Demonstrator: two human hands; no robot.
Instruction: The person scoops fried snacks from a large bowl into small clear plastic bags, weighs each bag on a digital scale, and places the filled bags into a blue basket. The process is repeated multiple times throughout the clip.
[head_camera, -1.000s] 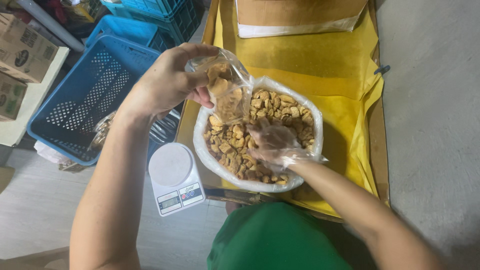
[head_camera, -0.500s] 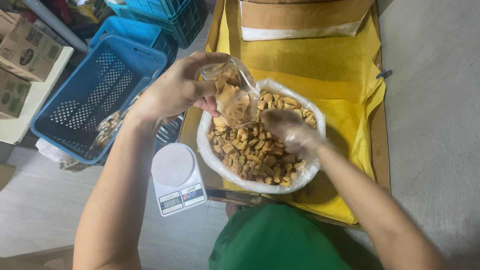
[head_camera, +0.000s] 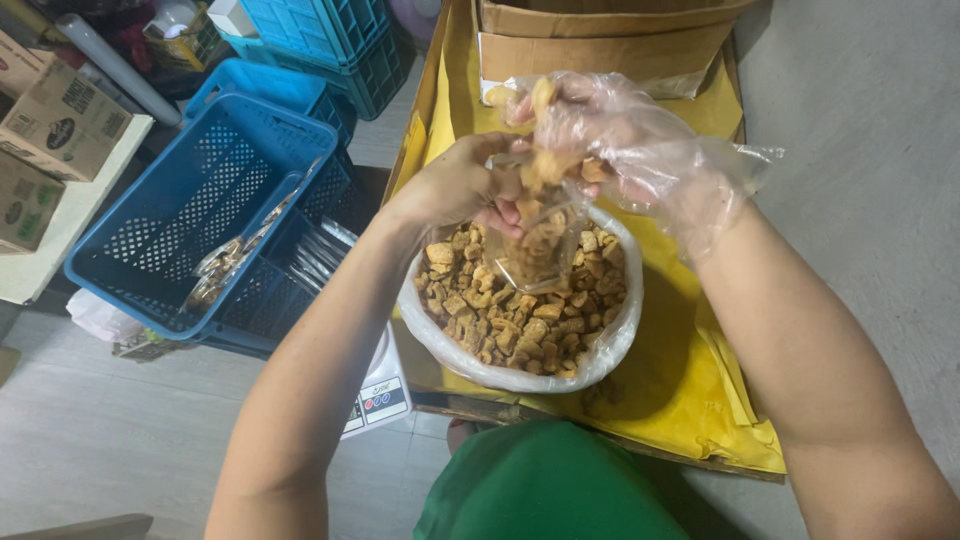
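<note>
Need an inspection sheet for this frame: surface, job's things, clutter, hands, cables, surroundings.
Surface: yellow sheet spread in a shallow cardboard tray, creased at the near right corner.
Job's things: small clear bag held open over a large plastic-lined bowl full of brown snack pieces.
Clutter: white kitchen scale at the tray's left edge, partly hidden by the forearm.
Hands: left hand bare, gripping the bag's mouth; right hand in a thin clear plastic glove, dropping pieces into the bag.
Cables: nothing seen.
Surroundings: blue plastic crates on the left, one holding filled packets; cardboard boxes far left; open carton at the tray's far end.
</note>
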